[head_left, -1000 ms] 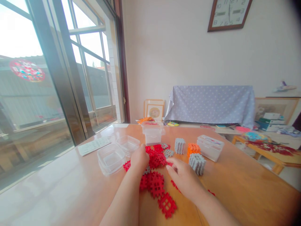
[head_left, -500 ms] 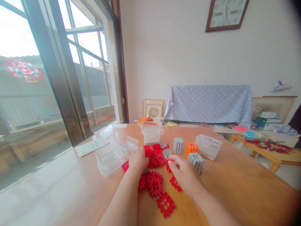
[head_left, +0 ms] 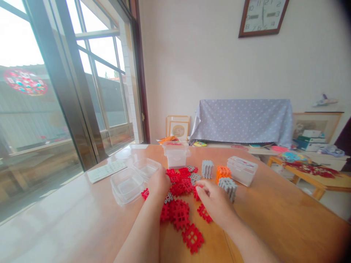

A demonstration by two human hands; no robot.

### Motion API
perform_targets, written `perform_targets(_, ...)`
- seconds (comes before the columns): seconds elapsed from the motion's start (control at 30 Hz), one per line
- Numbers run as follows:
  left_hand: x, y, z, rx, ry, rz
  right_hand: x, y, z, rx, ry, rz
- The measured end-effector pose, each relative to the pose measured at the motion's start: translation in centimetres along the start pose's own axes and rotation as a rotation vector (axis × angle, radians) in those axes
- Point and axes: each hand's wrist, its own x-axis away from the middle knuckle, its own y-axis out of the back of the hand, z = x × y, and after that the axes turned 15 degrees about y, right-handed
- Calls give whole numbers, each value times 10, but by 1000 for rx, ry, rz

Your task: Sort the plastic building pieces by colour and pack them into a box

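Red square interlocking plastic pieces [head_left: 181,213], notched at the edges and pierced like a grid, lie in a loose pile on the table, with a few grey ones [head_left: 195,178] among them. At the pile's left side is my left hand [head_left: 159,182], its back towards me; its fingers are hidden. My right hand [head_left: 215,199] is closed at the right of the pile, thumb and fingers gripping a red piece [head_left: 196,193]. Just beyond it stand a grey stack [head_left: 227,187], an orange stack [head_left: 223,171] and another grey stack [head_left: 207,168].
Two clear open plastic tubs [head_left: 127,182] sit at the left, beside a written sheet [head_left: 106,171]. A clear container [head_left: 176,157] stands behind the pile, and a lidded clear box [head_left: 242,171] at the right. The brown table's [head_left: 274,219] right edge slopes away towards a low wooden bench [head_left: 318,184].
My left hand has shifted slightly up and left and turned, so its fingers no longer show. More of a grey piece shows beside its wrist. My right hand stays in place.
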Motion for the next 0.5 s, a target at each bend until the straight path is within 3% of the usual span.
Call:
perform_targets(0.17, 4, 3, -10, 279, -122, -4, -1, -2, -2, -133, -51, -57)
perform_targets(0.33, 22, 3, -30, 626, -280, 191, -4, -3, 3, -497, -280, -160)
perform_targets(0.43, 39, 0, -40, 769, -379, 315, -6, -3, 1, -812, -475, -271)
perform_targets(0.5, 49, -3, -45, 825, -435, 418, -8, -1, -3, -961, -524, -323)
